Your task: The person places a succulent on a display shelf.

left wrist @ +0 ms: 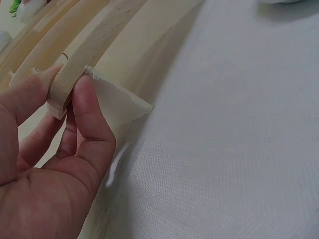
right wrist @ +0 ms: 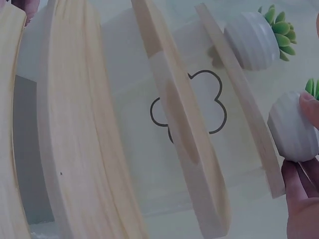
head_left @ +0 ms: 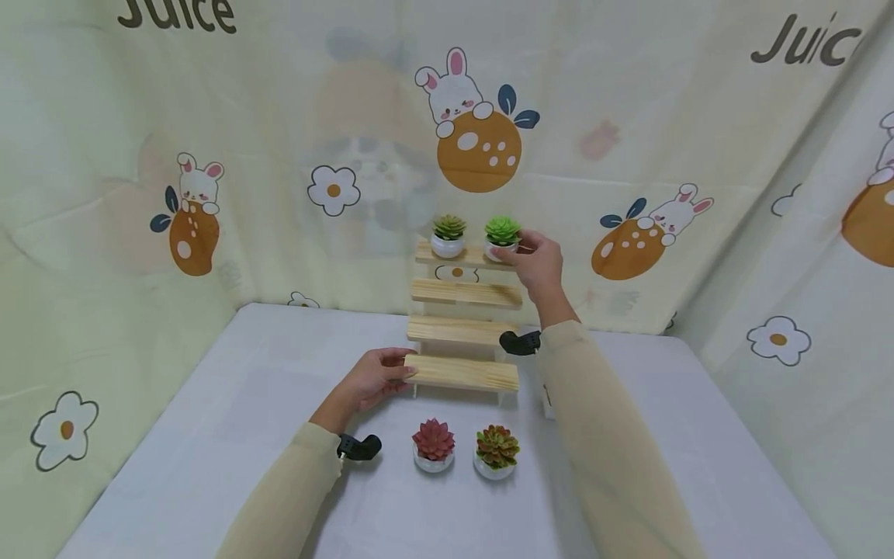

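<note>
A stepped wooden stand with several plank shelves rises at the table's back. On its top shelf, my right hand grips the white pot of a bright green succulent at the right end. A duller green succulent stands left of it on the same plank. Lower down, my left hand pinches the left end of the bottom shelf between thumb and fingers. In the right wrist view, fingers curl under the white pot at the shelf's end.
A red succulent and a red-green succulent in white pots stand on the white table in front of the stand. A printed curtain hangs behind. Some white object lies partly behind the right sleeve.
</note>
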The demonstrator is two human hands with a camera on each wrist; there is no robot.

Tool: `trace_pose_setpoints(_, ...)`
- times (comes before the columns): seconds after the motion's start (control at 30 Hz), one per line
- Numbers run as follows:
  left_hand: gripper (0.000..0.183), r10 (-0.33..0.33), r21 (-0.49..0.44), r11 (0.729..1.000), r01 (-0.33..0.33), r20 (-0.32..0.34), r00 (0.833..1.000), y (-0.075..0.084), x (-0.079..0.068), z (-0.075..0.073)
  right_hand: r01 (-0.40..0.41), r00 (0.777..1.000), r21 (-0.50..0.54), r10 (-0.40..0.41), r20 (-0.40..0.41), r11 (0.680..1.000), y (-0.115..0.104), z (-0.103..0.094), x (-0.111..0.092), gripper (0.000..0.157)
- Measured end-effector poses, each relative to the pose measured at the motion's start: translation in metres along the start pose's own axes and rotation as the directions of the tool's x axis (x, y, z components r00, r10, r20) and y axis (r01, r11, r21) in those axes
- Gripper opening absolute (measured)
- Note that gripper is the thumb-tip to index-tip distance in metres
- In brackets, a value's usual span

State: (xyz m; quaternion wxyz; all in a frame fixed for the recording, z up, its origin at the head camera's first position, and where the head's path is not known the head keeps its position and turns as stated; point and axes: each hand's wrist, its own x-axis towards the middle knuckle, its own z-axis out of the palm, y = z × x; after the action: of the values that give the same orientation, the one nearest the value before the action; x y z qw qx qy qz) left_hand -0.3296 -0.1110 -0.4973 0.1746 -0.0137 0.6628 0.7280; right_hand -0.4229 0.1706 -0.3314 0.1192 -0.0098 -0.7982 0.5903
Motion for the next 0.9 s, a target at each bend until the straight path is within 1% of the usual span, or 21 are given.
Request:
trace_pose_setpoints(0.33, 0.049, 0.010, 0.001, 1.000, -0.010, 0.006, 1.000, 0.0005, -0.0025, 0.0009, 0.062, 0.998, -0.001, -0.062, -0.026, 0.998, 0.0080, 0.0045, 0.0011, 0.060)
trace_pose_setpoints(0.57, 0.049, 0.043, -0.006, 0.999, -0.043, 0.046, 0.998, 0.0020, -0.0053, 0.0006, 0.056, 0.998, -0.036, -0.057, -0.021, 0.998, 0.0082, 0.0051, 0.0026, 0.055)
trace_pose_setpoints(0.83, 0.049, 0.024, 0.010, 1.000, -0.024, 0.032, 0.999, 0.0013, -0.0033, -0.0002, 0.064, 0.998, -0.066, -0.064, 0.005, 0.996, 0.0090, 0.0030, 0.0028, 0.055)
trace_pose_setpoints(0.9, 0.049, 0.024, 0.011, 1.000, -0.024, 0.029, 0.999, 0.0007, -0.0034, -0.0005, 0.063, 0.998, -0.055, -0.062, 0.014, 0.997, 0.0098, 0.0023, 0.0029, 0.054)
